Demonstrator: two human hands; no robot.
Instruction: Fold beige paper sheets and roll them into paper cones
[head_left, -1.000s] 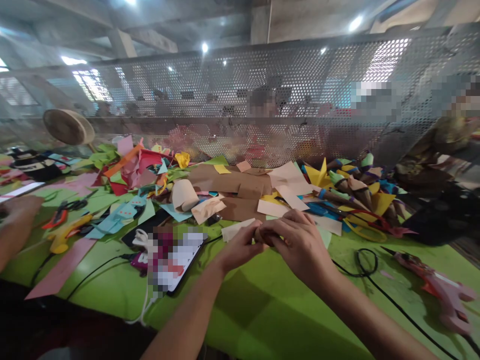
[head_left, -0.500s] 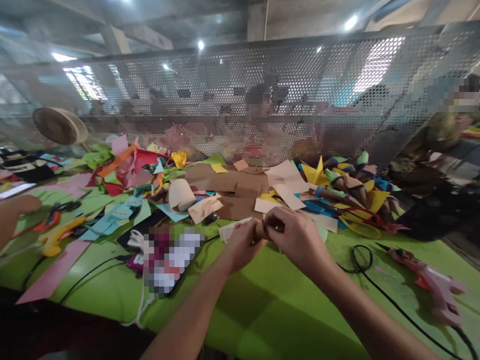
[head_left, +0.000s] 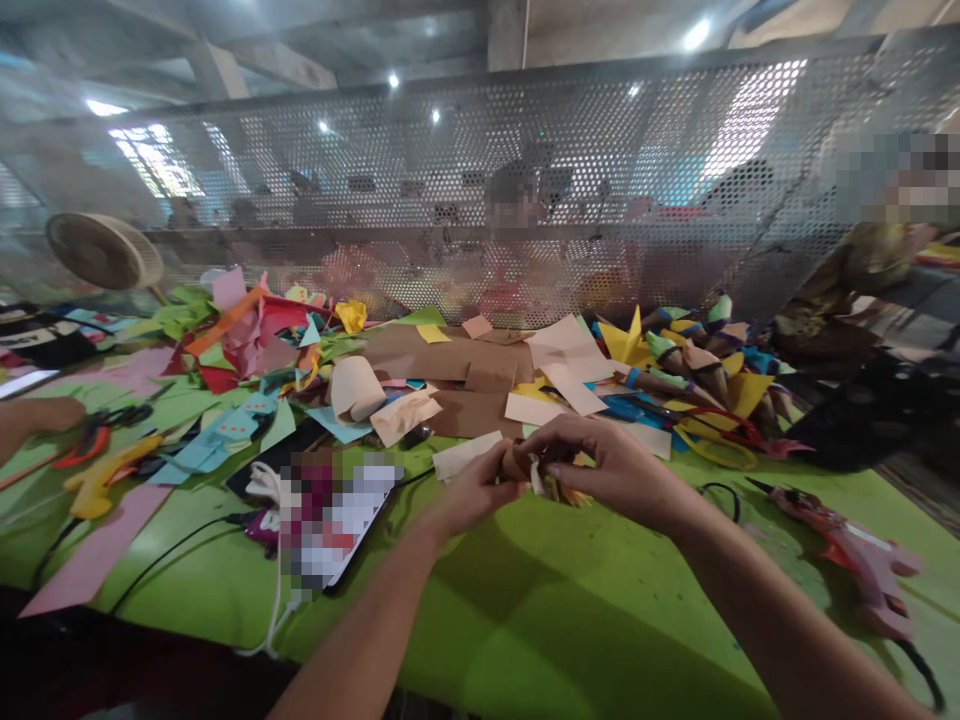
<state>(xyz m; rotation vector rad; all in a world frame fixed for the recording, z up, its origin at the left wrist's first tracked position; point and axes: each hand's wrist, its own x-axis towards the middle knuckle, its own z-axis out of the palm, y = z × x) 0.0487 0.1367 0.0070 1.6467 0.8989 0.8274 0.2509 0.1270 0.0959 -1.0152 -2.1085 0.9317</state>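
Note:
Both hands meet over the middle of the green table (head_left: 570, 600). My left hand (head_left: 476, 490) is closed around a small brown paper roll (head_left: 516, 460). My right hand (head_left: 600, 465) pinches at the roll's right end, where a whitish bit and some yellow-orange strips show below the fingers. What exactly the right fingers grip is partly hidden. A cream paper piece (head_left: 466, 456) lies just behind my left hand. Brown sheets (head_left: 472, 412) and pale paper sheets (head_left: 566, 350) lie beyond the hands.
A phone (head_left: 349, 525) with white cables is at left. A pink glue gun (head_left: 862, 560) lies right, a yellow one (head_left: 112, 480) left. Cone-shaped paper pieces (head_left: 697, 360) are piled back right, scraps back left. A perforated metal screen (head_left: 450, 200) stands behind; another person's hand (head_left: 37, 425) is far left.
My right hand has turned and shifted slightly right, and the whitish bit and yellow-orange strips now show beneath it. The view has shifted slightly.

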